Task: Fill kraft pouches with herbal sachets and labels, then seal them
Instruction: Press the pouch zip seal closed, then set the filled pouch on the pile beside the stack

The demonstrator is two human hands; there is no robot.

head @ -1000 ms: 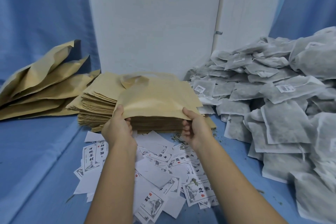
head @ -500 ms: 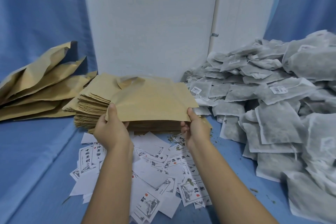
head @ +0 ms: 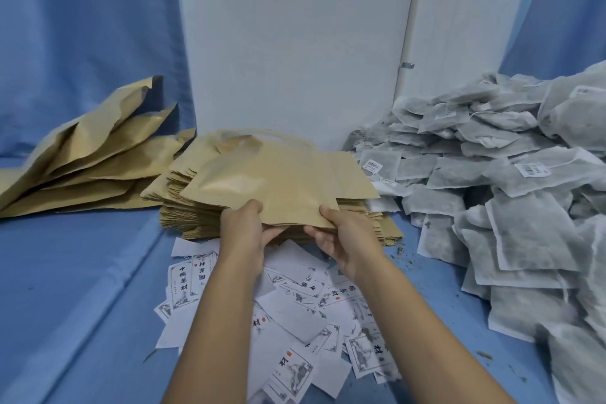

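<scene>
Far left of the stack: loose pile of puffed brown kraft pouches (head: pixel 82 167), mouths gaping, lying on the blue cloth surface (head: pixel 82 289). Its right end reaches the stack's left side.

Landmark, centre: thick stack of flat brown kraft pouches (head: pixel 183 210) on the surface. A white upright panel (head: pixel 295 43) stands just behind the stack, with blue curtain (head: pixel 82 26) to the panel's left.

Over the stack: single flat brown kraft pouch (head: pixel 272 184), near edge raised clear of the stack's front, far end over the stack top. Cannot tell if the far end touches.

Left hand (head: pixel 242 233) is at the pouch's near edge, left of middle. Grip closed on the pouch, thumb on the top face, fingers curled underneath.

Right hand (head: pixel 344 243) is at the pouch's near right corner. Grip also closed on the pouch, thumb pressed on top, fingers tucked under. Both hands sit just in front of the stack, close together, not touching.

In front of the stack, under the forearms: white printed paper labels (head: pixel 295 321) scattered flat, overlapping, some face down.

Right of the stack: big heap of grey-white mesh herbal sachets (head: pixel 508 207), its nearest ones touching the stack's right side. Loose herb crumbs lie on the surface at the heap's near edge.
</scene>
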